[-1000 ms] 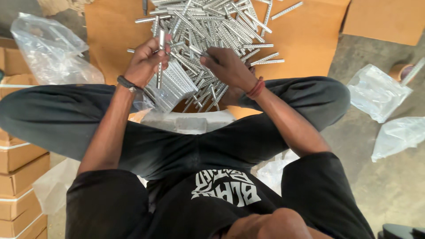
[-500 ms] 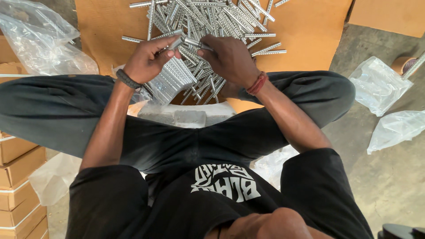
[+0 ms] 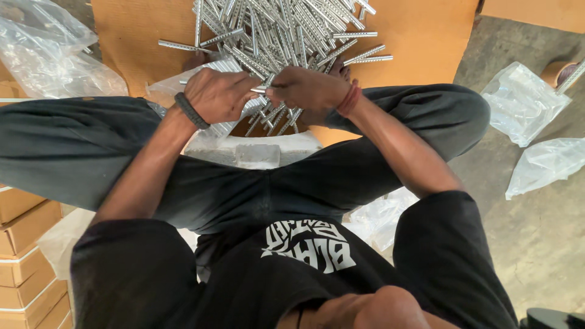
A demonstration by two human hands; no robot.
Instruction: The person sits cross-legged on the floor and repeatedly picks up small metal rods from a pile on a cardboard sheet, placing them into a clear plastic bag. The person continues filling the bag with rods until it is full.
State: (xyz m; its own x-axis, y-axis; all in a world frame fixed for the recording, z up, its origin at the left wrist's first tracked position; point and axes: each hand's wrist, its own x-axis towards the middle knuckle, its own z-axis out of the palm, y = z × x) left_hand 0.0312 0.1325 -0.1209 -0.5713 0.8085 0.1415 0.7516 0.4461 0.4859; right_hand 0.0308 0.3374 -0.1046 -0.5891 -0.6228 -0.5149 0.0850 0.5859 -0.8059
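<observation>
A broad sheet of brown corrugated cardboard is lying flat over the rough grey concrete floor. Right of the cardboard, two crumpled clear plastic bags are resting on the concrete. Left of the cardboard, another wrinkled clear plastic bag is catching soft, even daylight. Well below and left of the cardboard, a stack of small tan cardboard boxes is sitting at the frame's edge.

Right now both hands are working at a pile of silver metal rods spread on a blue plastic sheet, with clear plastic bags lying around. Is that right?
Not quite. The head view shows the pile of silver metal rods lying on brown cardboard, not a blue plastic sheet. The rest holds: the left hand and right hand work at the pile's near edge, and clear plastic bags lie around.
</observation>
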